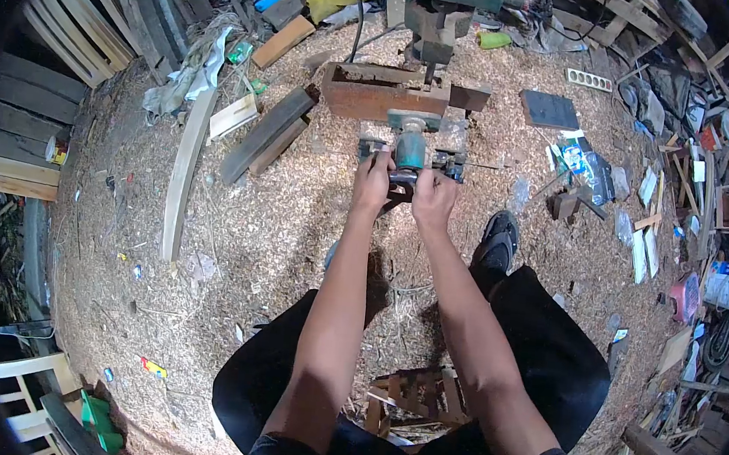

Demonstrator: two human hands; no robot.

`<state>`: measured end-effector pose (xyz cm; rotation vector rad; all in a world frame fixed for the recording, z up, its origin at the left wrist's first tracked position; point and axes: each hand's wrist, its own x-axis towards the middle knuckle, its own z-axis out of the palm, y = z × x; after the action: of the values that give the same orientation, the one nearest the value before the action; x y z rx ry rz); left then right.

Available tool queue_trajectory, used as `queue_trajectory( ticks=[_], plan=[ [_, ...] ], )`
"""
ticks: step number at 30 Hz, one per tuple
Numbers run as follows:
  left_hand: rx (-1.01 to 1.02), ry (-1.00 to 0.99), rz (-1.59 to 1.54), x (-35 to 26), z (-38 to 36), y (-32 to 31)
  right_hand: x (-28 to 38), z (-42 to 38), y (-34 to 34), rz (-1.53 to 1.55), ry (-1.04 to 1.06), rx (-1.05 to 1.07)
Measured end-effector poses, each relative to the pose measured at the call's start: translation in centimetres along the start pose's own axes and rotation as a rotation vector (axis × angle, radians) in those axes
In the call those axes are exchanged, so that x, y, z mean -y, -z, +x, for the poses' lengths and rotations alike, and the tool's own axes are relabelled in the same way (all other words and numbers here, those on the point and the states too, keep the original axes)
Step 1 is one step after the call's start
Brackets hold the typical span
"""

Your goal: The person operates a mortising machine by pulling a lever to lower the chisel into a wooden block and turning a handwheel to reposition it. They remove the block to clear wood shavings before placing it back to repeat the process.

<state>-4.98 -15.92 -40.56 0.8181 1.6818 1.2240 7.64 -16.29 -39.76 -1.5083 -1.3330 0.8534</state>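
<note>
Both my arms reach forward to a machine with a teal rounded housing [410, 150] at its front. My left hand [373, 180] is closed on the left side of the dark metal fitting [402, 178] under that housing. On its right side my right hand [434, 197] is curled round the same fitting, thumb toward the middle. Behind the housing lies a rust-brown beam-like block [363, 100]. Above it hangs the green and grey machine head [441, 24], with a bit [430, 74] pointing down to the block.
Wood shavings cover the floor [243, 304]. Dark timber offcuts [268, 135] and a long curved board [185, 179] lie to the left. A dark flat board [550, 109] and litter lie to the right. My shoe [497, 240] is beside the machine; wooden scraps [418, 399] lie between my legs.
</note>
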Motion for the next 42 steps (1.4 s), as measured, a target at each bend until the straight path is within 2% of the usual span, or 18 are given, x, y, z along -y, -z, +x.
queue_trajectory(
  ticks=[3,9,15,18,19,21,22,24,26,28,29,30,32,33,35,39,41,42],
  plan=[
    [-0.005,0.139,0.252,-2.2,-0.8,0.3,-0.7,0.3,-0.5,-0.010,0.041,-0.036],
    [-0.105,-0.092,0.524,-4.3,-2.6,-1.0,-4.0,0.0,-1.4,0.044,0.147,-0.083],
    [-0.075,-0.076,0.870,-7.1,-3.4,-3.3,-7.1,-1.2,-5.8,0.493,-0.266,-0.367],
    [-0.159,-0.252,0.673,-5.8,-3.3,-3.1,-8.3,-1.6,-5.7,0.488,-0.313,-0.321],
    [-0.259,-0.488,0.586,-3.2,-2.1,-2.5,-11.4,-1.2,-6.3,0.531,-0.308,-0.283],
    [-0.241,-0.233,0.155,-0.9,-1.1,-1.2,-6.6,-1.1,-2.5,0.396,-0.353,-0.096],
    [-0.226,-0.100,-0.052,-0.3,-0.8,-0.4,-4.2,-0.8,-1.6,0.305,-0.281,-0.165],
    [-0.055,0.128,-0.037,-0.5,-0.8,0.4,-1.4,-0.5,-0.8,0.119,-0.153,-0.296],
    [0.019,0.258,-0.054,-1.7,-0.6,0.1,1.7,0.3,-0.8,0.030,-0.095,-0.250],
    [-0.078,-0.038,0.182,1.8,0.7,0.2,2.3,0.4,-2.0,-0.200,-0.095,-0.107],
    [-0.153,-0.146,0.338,1.9,0.9,-0.2,2.7,0.4,-2.5,-0.223,0.038,-0.342],
    [-0.227,-0.253,0.493,1.7,0.8,-0.6,2.1,0.4,-2.7,-0.025,-0.050,-0.336],
    [-0.022,-0.130,0.794,-5.4,-2.3,-2.7,-1.1,0.0,-2.4,0.359,-0.224,-0.313],
    [0.012,-0.154,1.046,-7.5,-3.3,-4.3,-7.4,-0.3,-4.7,0.127,-0.089,-0.379],
    [0.190,-0.160,1.086,-9.0,-4.7,-7.1,-8.5,-1.0,-4.3,0.301,-0.228,-0.317],
    [-0.149,-0.574,0.419,-7.6,-3.5,-5.1,-7.3,-2.1,-2.9,0.651,-0.502,-0.200],
    [-0.334,-0.593,0.492,-6.1,-1.8,-1.3,-2.7,-1.2,-1.4,0.578,-0.308,-0.187],
    [-0.277,-0.356,0.333,-5.2,-2.1,-1.4,-0.3,-1.0,-0.4,0.536,-0.214,-0.186]
  ],
)
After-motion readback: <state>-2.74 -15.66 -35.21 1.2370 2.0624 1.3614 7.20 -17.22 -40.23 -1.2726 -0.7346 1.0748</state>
